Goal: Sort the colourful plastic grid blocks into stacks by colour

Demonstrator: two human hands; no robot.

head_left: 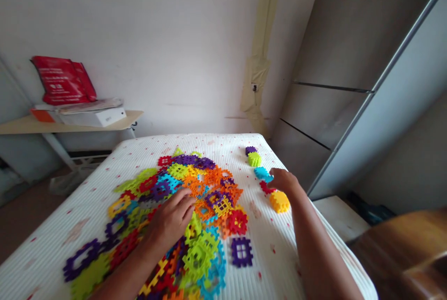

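Note:
My left hand [173, 214] is over the middle of a big loose pile of interlocking plastic pieces [200, 255], its fingers loosely bent and apart, with no piece visibly held. At the right side of the bed, my right hand [284, 180] has its finger and thumb apart beside a blue stack of pieces [261, 173]; its fingertips reach the stack's right end. Just below is a red stack [267, 188], partly hidden by that hand. A yellow stack [280, 201] sits nearer me. Farther off are a green stack [254, 159] and a purple stack [250, 150].
A single purple window-shaped piece [241, 251] lies right of the pile on the white ribbed cover [275, 262]. A grey cabinet [324, 81] stands close on the right. On the left, a side table [24, 126] carries a white box [104, 117] and a red bag [63, 81].

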